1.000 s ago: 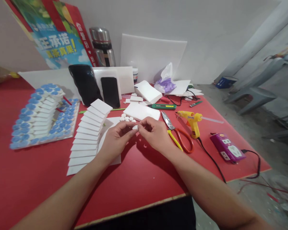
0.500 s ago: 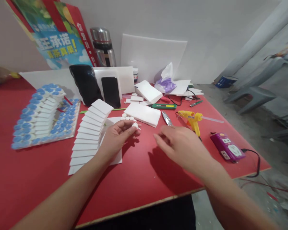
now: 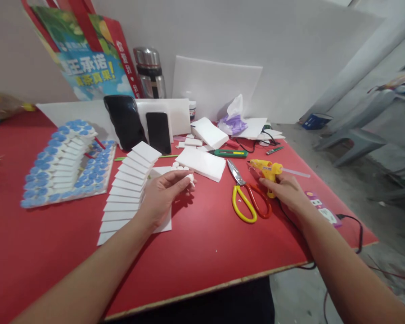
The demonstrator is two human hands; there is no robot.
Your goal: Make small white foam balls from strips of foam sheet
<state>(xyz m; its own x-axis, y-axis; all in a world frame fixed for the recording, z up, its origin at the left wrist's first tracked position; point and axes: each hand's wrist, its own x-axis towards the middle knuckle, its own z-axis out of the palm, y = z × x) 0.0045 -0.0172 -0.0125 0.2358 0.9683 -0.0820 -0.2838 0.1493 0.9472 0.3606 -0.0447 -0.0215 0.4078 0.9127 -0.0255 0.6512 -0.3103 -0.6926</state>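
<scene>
Pinched between the fingers of my left hand [image 3: 167, 191] is a small white disc [image 3: 190, 178], held above the red table. Just behind it, several similar white discs [image 3: 179, 166] sit on a white board. My right hand [image 3: 285, 191] has its fingers around the handle of a yellow glue gun [image 3: 269, 169], whose nozzle points left. A clear glue stick pokes out of the gun's back. Between my hands lie scissors [image 3: 245, 194] with one yellow and one red handle. A fanned staircase of white foam strips [image 3: 126, 195] stands beside my left wrist.
A blue-and-white model with steps [image 3: 67, 166] stands at left. Behind are two phones [image 3: 158, 132], a steel flask [image 3: 150, 74] and white foam blocks [image 3: 202, 163]. A green cutter [image 3: 230, 153] lies near them. At right is a purple power strip [image 3: 322, 208] with a cord.
My right hand has moved right, from over the scissors to the glue gun, and closed on it. The scissors' handles now show. My left hand still pinches the disc.
</scene>
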